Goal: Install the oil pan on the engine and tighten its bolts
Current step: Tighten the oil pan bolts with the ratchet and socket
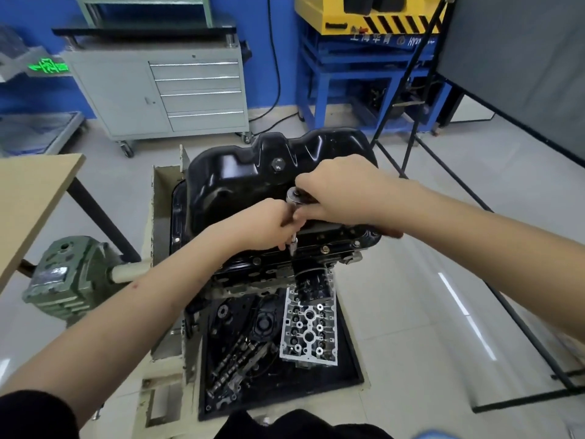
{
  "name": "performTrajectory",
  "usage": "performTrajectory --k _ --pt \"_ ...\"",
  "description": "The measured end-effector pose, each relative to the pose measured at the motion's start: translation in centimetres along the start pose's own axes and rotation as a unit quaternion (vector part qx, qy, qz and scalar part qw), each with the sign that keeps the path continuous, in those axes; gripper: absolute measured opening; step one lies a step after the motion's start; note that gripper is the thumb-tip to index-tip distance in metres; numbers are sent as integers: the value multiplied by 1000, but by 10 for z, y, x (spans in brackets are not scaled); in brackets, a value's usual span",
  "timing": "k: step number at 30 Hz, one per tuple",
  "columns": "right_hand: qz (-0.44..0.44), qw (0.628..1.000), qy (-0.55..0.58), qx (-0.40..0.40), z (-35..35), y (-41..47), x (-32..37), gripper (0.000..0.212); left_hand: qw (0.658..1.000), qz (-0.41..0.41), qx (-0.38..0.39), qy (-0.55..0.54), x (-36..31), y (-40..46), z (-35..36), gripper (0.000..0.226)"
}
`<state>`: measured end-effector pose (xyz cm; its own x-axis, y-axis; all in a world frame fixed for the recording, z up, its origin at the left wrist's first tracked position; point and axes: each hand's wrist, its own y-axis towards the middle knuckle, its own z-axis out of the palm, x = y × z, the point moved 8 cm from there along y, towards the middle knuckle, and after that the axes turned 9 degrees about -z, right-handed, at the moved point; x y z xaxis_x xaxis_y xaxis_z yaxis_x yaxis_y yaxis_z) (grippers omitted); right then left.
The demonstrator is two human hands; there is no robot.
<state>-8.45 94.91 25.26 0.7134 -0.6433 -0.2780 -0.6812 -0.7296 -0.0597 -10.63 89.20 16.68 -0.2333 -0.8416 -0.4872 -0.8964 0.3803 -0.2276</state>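
Loose engine parts (253, 350) in the black tray (351, 365); above, both hands, left hand (266, 221) and right hand (338, 188), closed round a ratchet (294, 201) at the oil pan (240, 182) rim.

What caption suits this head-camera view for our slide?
Both hands, right hand and left hand, work a chrome ratchet wrench on a flange bolt of the glossy black steel oil pan.

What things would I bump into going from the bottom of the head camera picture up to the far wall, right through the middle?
Camshafts in the black tray → silver cylinder head → ratchet wrench, with both hands on it → black oil pan → grey drawer cabinet
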Motion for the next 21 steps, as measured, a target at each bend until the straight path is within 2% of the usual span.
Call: performTrajectory --k 4,7,11,15,17,21 --pt "-85 996 -20 16 -3 2 4 32 999 -18 35 -13 1 3 4 29" --pt "-64 997 -30 13 -7 3 0 32 1000 -13 23 0 -2 2 3 26" --pt "2 999 -15 30 -3 2 -6 45 1000 -9 -28 6 -5 -4 -1 33" --pt "-60 998 -11 31 -1 -2 -1 24 998 13 -6 64 -18 -5 5 30" --pt "-92 995 -32 34 -2 -4 2 24 996 17 4 88 -20 -6 5 30" --pt "-43 998 -44 30 -3 -2 -5 33 997 -2 -3 73 -14 -3 0 36"
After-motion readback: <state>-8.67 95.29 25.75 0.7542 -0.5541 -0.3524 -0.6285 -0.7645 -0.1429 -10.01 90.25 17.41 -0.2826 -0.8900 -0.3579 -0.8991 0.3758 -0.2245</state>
